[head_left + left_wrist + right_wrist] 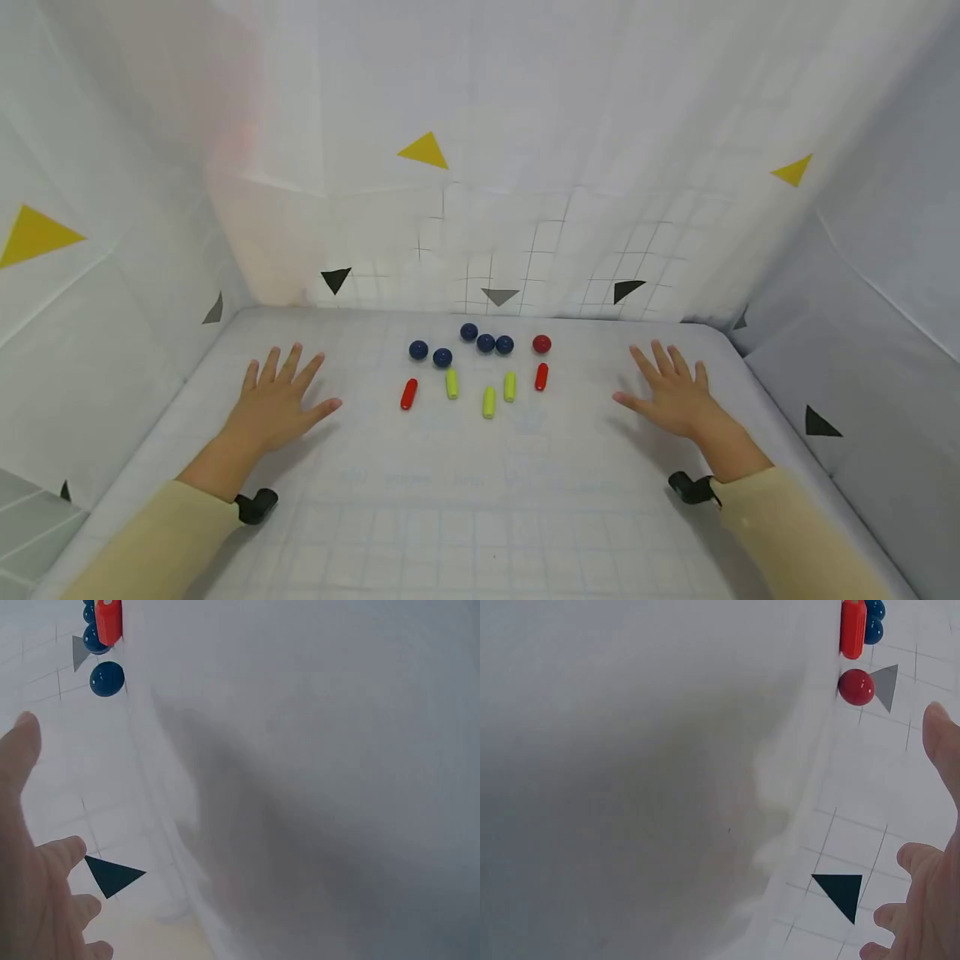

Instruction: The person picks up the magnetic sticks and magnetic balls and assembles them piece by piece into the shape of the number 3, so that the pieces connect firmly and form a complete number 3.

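Observation:
My left hand (273, 408) hovers over the table's left side, fingers spread, holding nothing. On the right side my right hand (675, 400) is held the same way, palm down, with its shadow on the cloth. Between them lie several dark blue balls (442, 358) and one red ball (542, 343). In front of the balls are a red rod (408, 394) on the left, three yellow-green rods (489, 402) in the middle and another red rod (542, 377) on the right. The left wrist view catches a blue ball (107, 679); the right wrist view, the red ball (856, 687).
A white cloth with faint grid lines covers the table (450, 500). White sheets hang behind and at both sides, marked with yellow triangles (426, 152) and black triangles (336, 279). Each wrist carries a small black camera mount (257, 506) beside a cream sleeve (161, 542).

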`<state>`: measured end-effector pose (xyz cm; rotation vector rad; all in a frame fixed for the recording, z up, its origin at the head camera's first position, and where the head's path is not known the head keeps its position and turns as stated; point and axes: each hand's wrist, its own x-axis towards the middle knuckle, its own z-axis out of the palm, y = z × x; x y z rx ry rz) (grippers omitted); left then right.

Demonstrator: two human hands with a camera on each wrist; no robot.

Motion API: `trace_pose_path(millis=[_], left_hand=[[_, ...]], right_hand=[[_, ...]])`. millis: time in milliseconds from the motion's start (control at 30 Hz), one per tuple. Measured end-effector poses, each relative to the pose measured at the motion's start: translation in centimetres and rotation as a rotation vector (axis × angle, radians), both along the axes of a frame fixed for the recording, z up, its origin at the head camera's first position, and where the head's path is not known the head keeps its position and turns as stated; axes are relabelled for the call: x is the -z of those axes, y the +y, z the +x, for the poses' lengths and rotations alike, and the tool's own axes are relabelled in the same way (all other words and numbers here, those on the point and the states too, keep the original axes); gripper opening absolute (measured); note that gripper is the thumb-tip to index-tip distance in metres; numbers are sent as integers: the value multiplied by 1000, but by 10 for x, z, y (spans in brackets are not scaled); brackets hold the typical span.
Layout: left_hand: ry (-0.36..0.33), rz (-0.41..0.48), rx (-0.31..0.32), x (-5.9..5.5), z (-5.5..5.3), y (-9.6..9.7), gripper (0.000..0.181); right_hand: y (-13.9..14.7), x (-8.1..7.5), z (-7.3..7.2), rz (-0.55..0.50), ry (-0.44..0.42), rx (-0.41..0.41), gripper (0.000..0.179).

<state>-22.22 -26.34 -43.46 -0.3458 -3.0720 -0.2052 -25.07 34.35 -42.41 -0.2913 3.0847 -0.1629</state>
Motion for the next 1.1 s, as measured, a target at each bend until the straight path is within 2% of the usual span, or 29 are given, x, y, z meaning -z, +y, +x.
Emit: trace_pose_path(millis=[500,833,1100], left_hand=[[-8,-5,0,8,-7,28,97],[-16,11,32,12,-16,46,95],[-37,12,39,10,-21,64,91]], right_hand=[[-34,-2,-10,-32,-8,-23,98],[-50,4,-22,-51,-8,-58,94],[-65,3,-25,-79,-2,-71,90]])
